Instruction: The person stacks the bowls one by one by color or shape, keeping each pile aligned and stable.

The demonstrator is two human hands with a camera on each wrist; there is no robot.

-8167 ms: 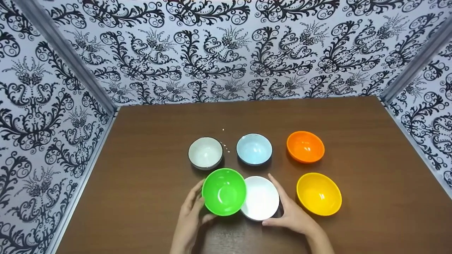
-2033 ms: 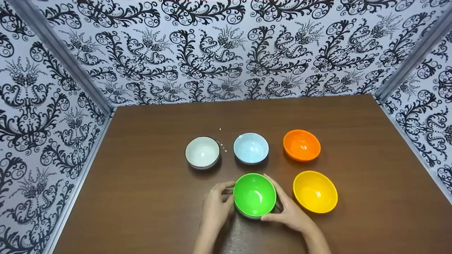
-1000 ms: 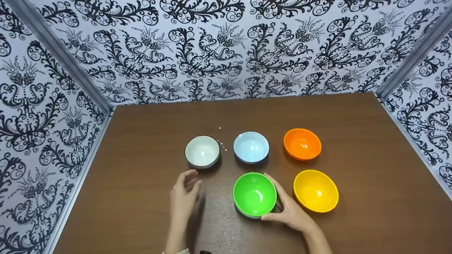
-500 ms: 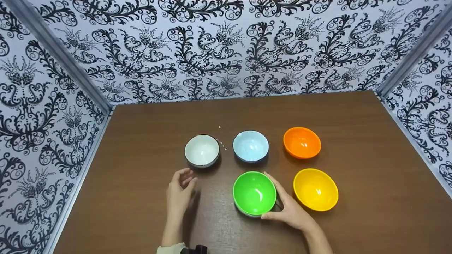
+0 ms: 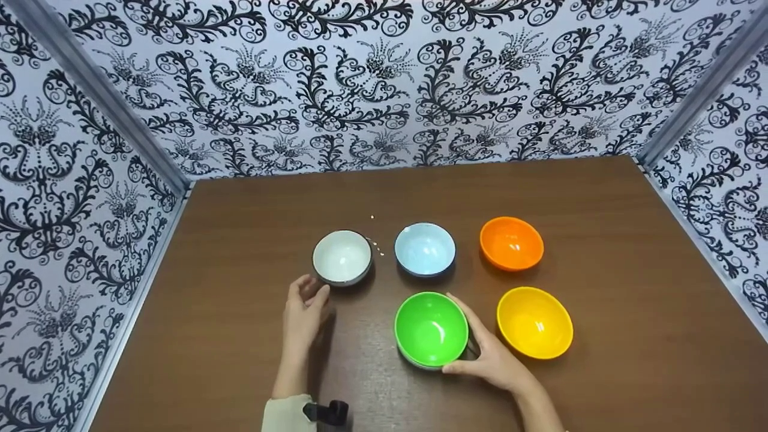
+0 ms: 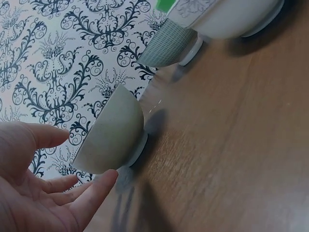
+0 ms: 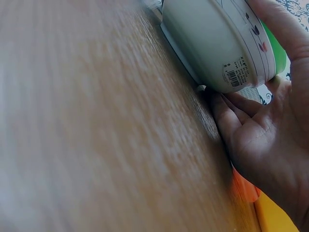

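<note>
A green bowl (image 5: 431,330) sits inside a white bowl (image 7: 207,43), which has a barcode label and a floral band on its side. My right hand (image 5: 489,357) holds the white bowl from the right, with the thumb at the near side and fingers around the far side. My left hand (image 5: 305,315) is held with fingers spread beside the cream bowl with a dark rim (image 5: 342,258). In the left wrist view its fingertips (image 6: 110,177) are close to that bowl's wall; whether they touch it I cannot tell.
A light blue bowl (image 5: 425,249) stands right of the cream bowl. Further right are an orange bowl (image 5: 512,243) and a yellow bowl (image 5: 534,323). Small white bits (image 5: 378,247) lie between the cream and blue bowls. Patterned walls (image 5: 384,84) enclose the wooden table (image 5: 240,240).
My left hand set the green bowl into the white one, let go and moved left, then slightly forward to the cream bowl. The right hand has stayed at the white bowl.
</note>
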